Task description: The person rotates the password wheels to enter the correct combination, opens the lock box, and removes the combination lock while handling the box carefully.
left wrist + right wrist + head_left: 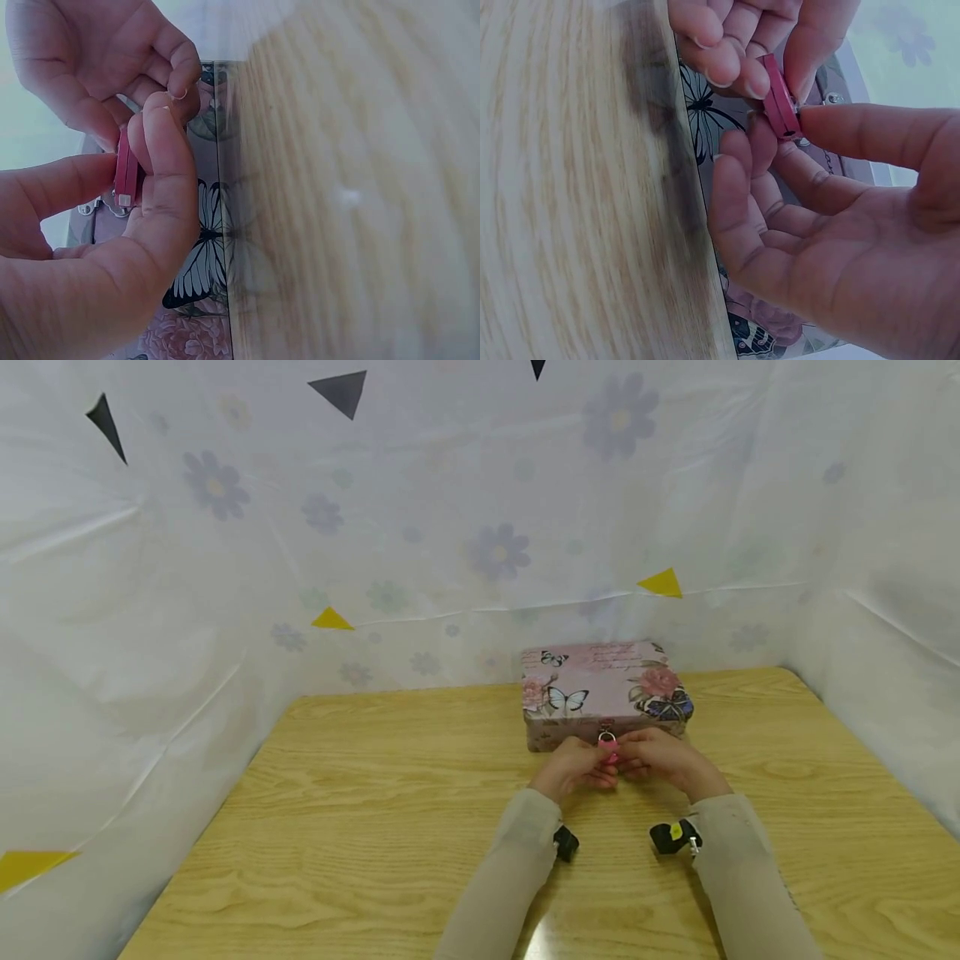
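Note:
A pink padlock (608, 749) hangs by its silver shackle (607, 737) at the front clasp of a pink tin box (592, 681) printed with butterflies and roses. My left hand (576, 766) pinches the padlock between thumb and fingers from the left. From the right, my right hand (666, 755) holds it too, its thumb and fingertips against the padlock (781, 101) in the right wrist view. In the left wrist view the padlock's narrow side (126, 169) shows between the left thumb and fingers. The box lid is down. Fingers hide part of the clasp.
The box stands near the back of a wood-grain table (360, 827), right of the middle. White flowered sheeting (420, 527) encloses the back and sides. Each wrist carries a black camera mount, such as the right one (672, 837).

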`<state>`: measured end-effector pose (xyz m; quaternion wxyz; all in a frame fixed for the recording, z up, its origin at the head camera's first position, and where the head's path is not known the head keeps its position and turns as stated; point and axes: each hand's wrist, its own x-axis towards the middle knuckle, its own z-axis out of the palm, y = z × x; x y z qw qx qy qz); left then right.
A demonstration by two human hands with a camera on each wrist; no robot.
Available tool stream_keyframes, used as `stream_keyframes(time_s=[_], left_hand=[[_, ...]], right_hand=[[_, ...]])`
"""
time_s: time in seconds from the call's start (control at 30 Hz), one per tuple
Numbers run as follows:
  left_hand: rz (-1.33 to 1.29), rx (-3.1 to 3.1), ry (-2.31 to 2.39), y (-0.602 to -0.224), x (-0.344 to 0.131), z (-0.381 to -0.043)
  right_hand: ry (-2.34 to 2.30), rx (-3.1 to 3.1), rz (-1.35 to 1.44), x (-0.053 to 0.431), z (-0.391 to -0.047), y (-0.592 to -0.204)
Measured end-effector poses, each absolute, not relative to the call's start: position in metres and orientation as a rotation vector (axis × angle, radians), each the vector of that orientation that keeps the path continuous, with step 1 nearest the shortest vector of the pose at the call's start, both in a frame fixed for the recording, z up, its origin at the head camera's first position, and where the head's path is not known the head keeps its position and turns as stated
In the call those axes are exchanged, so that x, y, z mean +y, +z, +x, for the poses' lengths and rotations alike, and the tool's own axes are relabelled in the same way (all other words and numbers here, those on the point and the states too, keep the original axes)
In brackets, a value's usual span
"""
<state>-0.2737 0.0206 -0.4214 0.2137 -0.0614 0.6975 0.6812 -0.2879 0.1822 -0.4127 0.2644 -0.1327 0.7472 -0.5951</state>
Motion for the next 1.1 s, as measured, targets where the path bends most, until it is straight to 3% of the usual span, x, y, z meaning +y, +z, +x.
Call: stream_keyframes(time_s=[1.1], left_hand=[[-0.139, 1.955, 1.881, -0.4222, 0.0189, -0.2733]], right_hand=[[-1.602, 2.089, -0.393, 0.1806, -0.2885, -0.4142]])
